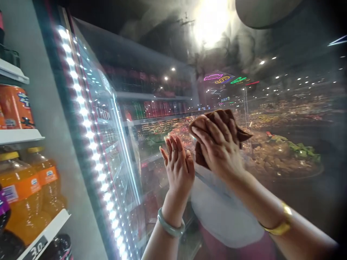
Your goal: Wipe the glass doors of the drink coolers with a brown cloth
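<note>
My right hand (221, 144) presses a folded brown cloth (230, 121) against a large glass pane (165, 169), its fingers spread over the cloth. A gold bracelet (282, 224) circles that wrist. To its left, my left hand (177, 164) is raised with the fingers stretched out and nothing in it. Its fingertips are at the glass; whether they touch it I cannot tell. On this wrist sits a pale green bangle (170, 224). Parts of the cloth lie hidden under my right palm.
A bright LED strip (89, 126) runs down the left side of the pane. Further left, shelves (20, 135) hold orange drink bottles (18, 195) and an orange can (16, 106). The glass reflects lights, neon signs and food displays.
</note>
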`<state>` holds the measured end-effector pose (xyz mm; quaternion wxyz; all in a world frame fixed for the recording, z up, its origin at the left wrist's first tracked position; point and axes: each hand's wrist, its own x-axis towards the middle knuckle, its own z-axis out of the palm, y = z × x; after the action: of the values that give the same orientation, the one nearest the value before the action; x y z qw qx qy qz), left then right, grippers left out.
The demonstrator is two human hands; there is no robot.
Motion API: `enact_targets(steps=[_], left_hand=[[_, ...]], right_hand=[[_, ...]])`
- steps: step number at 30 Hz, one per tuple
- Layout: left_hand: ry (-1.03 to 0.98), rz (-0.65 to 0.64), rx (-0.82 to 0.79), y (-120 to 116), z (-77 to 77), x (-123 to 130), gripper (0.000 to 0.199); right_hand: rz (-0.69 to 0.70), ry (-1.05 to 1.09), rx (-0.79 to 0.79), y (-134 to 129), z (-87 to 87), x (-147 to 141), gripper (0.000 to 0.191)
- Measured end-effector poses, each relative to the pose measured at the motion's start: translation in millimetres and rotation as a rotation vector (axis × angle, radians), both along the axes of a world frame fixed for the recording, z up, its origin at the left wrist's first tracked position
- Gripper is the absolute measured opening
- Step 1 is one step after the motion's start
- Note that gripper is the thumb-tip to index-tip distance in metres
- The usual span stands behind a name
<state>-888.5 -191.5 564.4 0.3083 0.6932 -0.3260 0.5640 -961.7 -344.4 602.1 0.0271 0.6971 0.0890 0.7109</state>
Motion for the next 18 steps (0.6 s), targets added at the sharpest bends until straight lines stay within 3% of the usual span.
enact_targets(steps=[2, 4, 6, 8, 11, 15, 18], left_hand=[[0.036, -0.015, -0.06, -14, -2.9, -4, 0.066], [0.071, -0.04, -0.101, -26, -10.3, -9, 0.064], [0.079, -0.057, -0.091, -40, -22.3, -18, 0.065], [0.063, -0.056, -0.048, -58, -35.7, -28, 0.068], [0.032, -0.035, -0.025, -89, -49.3, -43, 0.07], [-0.022, -0.038, -0.036, -120, -58.1, -50, 0.069], [-0.094, -0.039, 0.012, -131, -71.6, -55, 0.068]], right_hand=[[0.019, 0.014, -0.05, 6, -11.0, 4, 0.066], [0.049, 0.055, -0.113, -2, -35.5, 1, 0.06], [0.049, 0.086, -0.108, -25, -63.8, -11, 0.058], [0.0, 0.077, -0.029, -56, -81.4, -27, 0.059], [-0.064, -0.016, 0.126, -86, -71.7, -41, 0.06], [-0.022, -0.003, 0.093, -81, -41.2, -36, 0.052], [0.003, 0.104, -0.007, -87, -61.6, -42, 0.053]])
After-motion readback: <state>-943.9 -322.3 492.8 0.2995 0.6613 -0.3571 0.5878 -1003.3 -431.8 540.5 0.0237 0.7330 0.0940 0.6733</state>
